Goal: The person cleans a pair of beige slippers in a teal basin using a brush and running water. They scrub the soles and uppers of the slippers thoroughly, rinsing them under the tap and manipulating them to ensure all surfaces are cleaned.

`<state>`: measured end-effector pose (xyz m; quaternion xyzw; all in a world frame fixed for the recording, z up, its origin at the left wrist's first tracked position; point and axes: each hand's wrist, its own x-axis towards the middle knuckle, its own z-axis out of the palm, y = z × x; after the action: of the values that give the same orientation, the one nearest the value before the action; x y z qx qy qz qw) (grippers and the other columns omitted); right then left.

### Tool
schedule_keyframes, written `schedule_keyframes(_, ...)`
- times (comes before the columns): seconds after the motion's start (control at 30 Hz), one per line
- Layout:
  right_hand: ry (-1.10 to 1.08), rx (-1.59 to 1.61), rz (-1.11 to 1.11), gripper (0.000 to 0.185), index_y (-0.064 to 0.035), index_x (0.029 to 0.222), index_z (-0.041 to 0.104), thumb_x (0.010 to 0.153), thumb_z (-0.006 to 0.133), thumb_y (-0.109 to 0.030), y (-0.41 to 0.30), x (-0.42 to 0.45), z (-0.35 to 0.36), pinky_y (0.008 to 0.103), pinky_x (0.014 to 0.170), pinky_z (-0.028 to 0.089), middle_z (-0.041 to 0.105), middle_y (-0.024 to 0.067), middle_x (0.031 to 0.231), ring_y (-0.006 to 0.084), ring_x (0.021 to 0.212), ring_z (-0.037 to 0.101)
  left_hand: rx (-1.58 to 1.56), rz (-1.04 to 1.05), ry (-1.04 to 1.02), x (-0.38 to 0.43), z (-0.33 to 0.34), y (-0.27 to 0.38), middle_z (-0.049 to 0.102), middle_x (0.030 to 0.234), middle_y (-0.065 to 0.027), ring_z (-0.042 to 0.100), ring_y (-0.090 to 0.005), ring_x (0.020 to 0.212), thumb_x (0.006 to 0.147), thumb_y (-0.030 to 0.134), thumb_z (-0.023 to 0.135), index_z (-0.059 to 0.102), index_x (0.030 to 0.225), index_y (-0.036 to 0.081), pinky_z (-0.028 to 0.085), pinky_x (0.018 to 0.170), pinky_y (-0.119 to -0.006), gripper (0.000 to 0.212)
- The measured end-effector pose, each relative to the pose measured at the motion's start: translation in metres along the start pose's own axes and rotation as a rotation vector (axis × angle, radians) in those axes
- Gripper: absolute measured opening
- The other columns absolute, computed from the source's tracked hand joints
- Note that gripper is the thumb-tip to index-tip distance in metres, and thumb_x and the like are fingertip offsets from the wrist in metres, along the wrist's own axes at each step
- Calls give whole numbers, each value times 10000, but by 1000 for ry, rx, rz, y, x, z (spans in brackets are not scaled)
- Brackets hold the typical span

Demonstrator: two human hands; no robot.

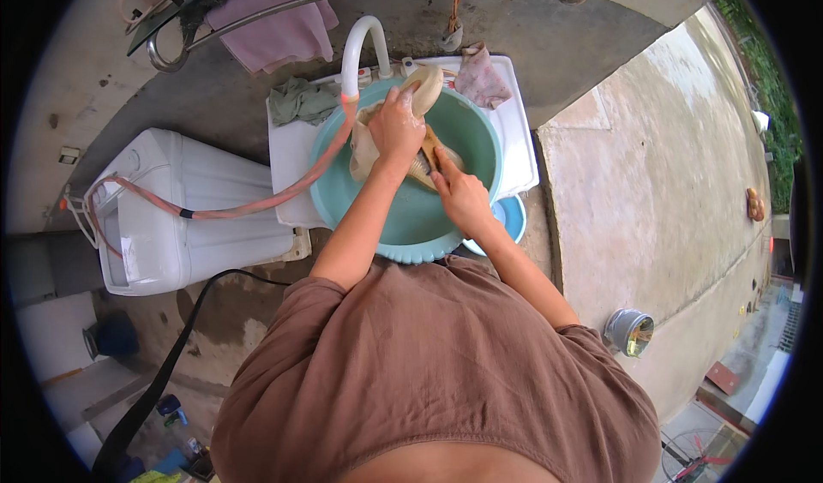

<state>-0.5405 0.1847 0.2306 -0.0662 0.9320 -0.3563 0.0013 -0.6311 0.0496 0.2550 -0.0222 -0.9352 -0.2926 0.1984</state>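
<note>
My left hand (400, 126) is closed on a pale, off-white shoe (424, 91), tilted above a large teal plastic basin (411, 226). In my right hand (460, 194) is a wooden-backed scrubbing brush (431, 145), just below and right of my left hand. Another pale item, apparently a shoe with a ribbed sole (421, 173), lies beneath the brush, partly hidden by my hands. Left of my left wrist, pale material (364, 149) rests inside the basin's rim. Some water seems to stand in the basin.
The basin stands on a white sink (521, 142), below a curved white faucet (364, 33) with a pink hose (289, 194). Cloths lie on both back corners. A white washing machine (212, 206) is at left; a smaller blue basin (512, 219) sits low at right.
</note>
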Motion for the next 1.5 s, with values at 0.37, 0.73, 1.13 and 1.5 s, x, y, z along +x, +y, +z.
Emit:
schedule_keyframes(0.37,143,1014,323,746,-21,1417,293,765,655,-41,-3,72,-42,238,417,381,576,43,758,87,463,464,-199,95,-223,-36,-5,12,572,1076,-114,597,-303,973,696,195,768,544,1242,68,494,817,-391,604)
schedule_keyframes(0.73,146,972,227,619,-93,1428,347,865,595,-153,8,82,-9,274,442,386,578,51,705,124,470,473,-1129,-560,-507,-32,20,-59,663,1007,-100,659,-175,860,853,202,688,590,1133,-20,537,737,-311,371)
schedule_keyframes(1.13,151,-164,-94,478,-189,1411,402,944,476,-253,11,38,-21,480,580,493,609,228,701,386,595,600,-1168,-745,-377,-14,33,-50,656,979,-119,656,-184,804,879,281,653,592,1134,-36,541,678,-314,412)
schedule_keyframes(1.5,32,299,165,441,-132,1378,436,948,426,-231,21,18,-25,466,841,465,626,274,1004,457,941,591,-1368,-782,-217,62,8,-25,635,997,-145,657,-230,827,857,318,672,551,1134,-64,544,689,-369,487)
